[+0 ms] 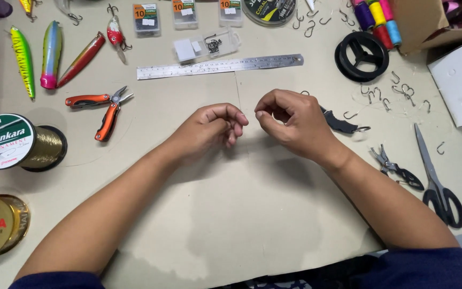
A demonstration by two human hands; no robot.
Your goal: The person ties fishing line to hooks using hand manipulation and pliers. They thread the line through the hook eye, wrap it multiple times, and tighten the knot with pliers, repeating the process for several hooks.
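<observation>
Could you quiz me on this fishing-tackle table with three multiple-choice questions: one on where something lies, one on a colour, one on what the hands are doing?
1. Where do the black-handled scissors lie?
A. Beside the left forearm
B. Beside the right forearm
C. Above the steel ruler

2. What colour are the handles of the folding pliers?
A. Orange
B. Blue
C. White

3. How are the left hand and right hand held?
A. Flat, palms down
B. One lifted out of view
C. Fingertips pinched, facing each other

Answers: 1 B, the scissors lie at the table's right edge. 2 A, the grips are orange with black. 3 C, both hands pinch close together at mid-table; what they pinch is too small to see.
</observation>
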